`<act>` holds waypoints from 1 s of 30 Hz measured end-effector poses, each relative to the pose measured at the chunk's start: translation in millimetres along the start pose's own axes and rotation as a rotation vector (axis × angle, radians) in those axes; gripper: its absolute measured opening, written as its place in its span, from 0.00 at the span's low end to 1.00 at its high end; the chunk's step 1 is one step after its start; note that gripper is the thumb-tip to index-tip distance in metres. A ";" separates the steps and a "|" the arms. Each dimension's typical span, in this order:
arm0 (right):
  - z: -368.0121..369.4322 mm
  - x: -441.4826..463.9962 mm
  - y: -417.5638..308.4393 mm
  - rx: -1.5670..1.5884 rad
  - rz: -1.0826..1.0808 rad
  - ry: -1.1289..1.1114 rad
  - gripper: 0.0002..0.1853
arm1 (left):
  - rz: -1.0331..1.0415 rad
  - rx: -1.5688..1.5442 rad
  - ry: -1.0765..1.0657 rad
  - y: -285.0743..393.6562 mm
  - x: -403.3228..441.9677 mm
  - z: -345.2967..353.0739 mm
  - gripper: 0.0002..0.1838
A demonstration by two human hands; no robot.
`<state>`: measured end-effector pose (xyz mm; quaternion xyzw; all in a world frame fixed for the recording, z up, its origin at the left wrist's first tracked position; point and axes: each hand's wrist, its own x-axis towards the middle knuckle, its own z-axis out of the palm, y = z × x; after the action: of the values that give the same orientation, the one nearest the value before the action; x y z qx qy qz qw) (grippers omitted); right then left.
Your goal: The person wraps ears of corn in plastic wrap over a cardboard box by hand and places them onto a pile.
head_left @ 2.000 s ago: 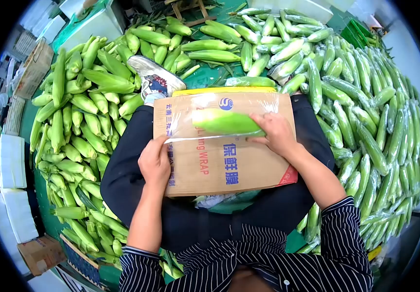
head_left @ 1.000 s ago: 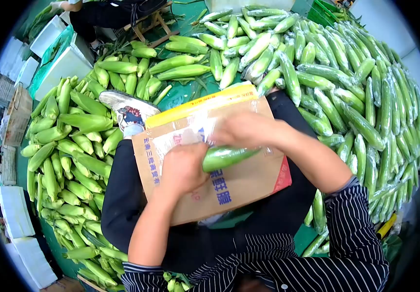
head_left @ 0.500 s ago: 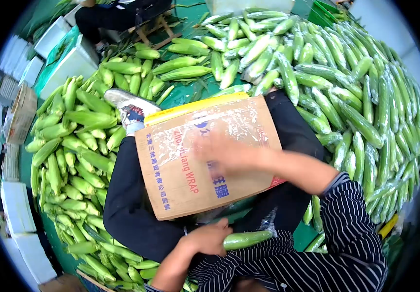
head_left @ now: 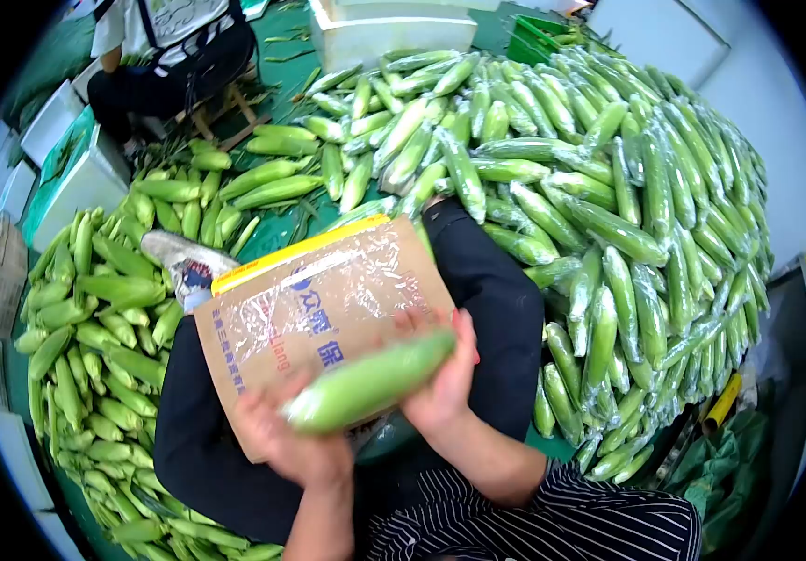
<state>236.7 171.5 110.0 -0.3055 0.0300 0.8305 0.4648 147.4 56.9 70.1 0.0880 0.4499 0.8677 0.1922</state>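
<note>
"Both hands have moved since half a second ago: the left was down by the shirt, and now they meet at one ear of corn (head_left: 375, 379)."

"Where is it exactly?"

"Over the near part of the cardboard box (head_left: 253, 327), lying slantwise between the hands, its right end higher in view."

"Are they gripping it?"

"The right hand (head_left: 445, 379) is wrapped around the right end, forearm slanting in from the lower right. The left hand (head_left: 300, 444) is at the other end, forearm rising from below; it's blurred, so I can't tell whether its fingers are closed."

"What's in the box?"

"Can't see inside. It lies across the lap, clear film on top, a yellow strip (head_left: 300, 251) along its far edge."

"Other containers?"

"A white box (head_left: 394, 42) beyond the corn, contents unclear; a green crate (head_left: 532, 39) with something green in it; and, at the left, a foam box (head_left: 85, 192) with green sheeting inside."

"And nearer?"

"Husked-in corn (head_left: 118, 365) heaped left of the legs, film-wrapped corn (head_left: 646, 224) heaped right."
</note>
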 end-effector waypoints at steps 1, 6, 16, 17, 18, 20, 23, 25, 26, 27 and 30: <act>4.6 14.8 6.1 0.019 0.139 -0.148 0.21 | 0.078 0.203 -0.114 -12.4 5.2 20.9 0.21; 91.1 191.1 -56.6 -0.337 -0.173 -0.415 0.30 | 0.408 1.148 -0.623 -4.7 73.2 25.2 0.31; 63.0 476.4 -6.3 -3.285 0.161 -0.934 0.21 | 0.171 1.849 -0.924 -26.5 107.3 -41.7 0.43; 65.0 476.9 2.2 -3.338 0.312 -0.947 0.19 | 0.180 1.853 -0.937 -23.8 106.7 -46.5 0.43; 44.1 502.9 2.1 -3.297 0.225 -0.960 0.16 | 0.207 1.845 -0.944 -25.9 108.4 -49.1 0.43; 39.0 523.4 -8.8 -3.202 0.336 -1.036 0.32 | 0.224 1.822 -0.950 -30.3 111.4 -49.5 0.44; 65.9 491.6 -31.6 -2.976 0.212 -1.175 0.46 | 0.200 1.849 -0.939 -28.5 109.5 -43.9 0.43; 85.6 466.7 -37.2 -3.027 -0.075 -1.120 0.45 | 0.202 1.842 -0.933 -28.3 108.0 -46.1 0.43; 108.6 444.1 -39.8 -3.070 -0.124 -1.055 0.45 | 0.204 1.842 -0.936 -28.1 108.0 -46.4 0.43; 129.2 422.6 -43.7 -3.111 -0.173 -0.989 0.45 | 0.204 1.840 -0.938 -27.7 106.5 -45.4 0.43; 166.4 393.2 -125.8 -2.943 -0.502 -0.641 0.43 | 0.274 1.847 -0.930 -27.0 105.1 -46.3 0.43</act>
<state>106.4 594.7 64.0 -0.2917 -0.9460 0.0531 -0.1312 43.5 79.7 19.1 0.5767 0.8062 0.0806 0.1043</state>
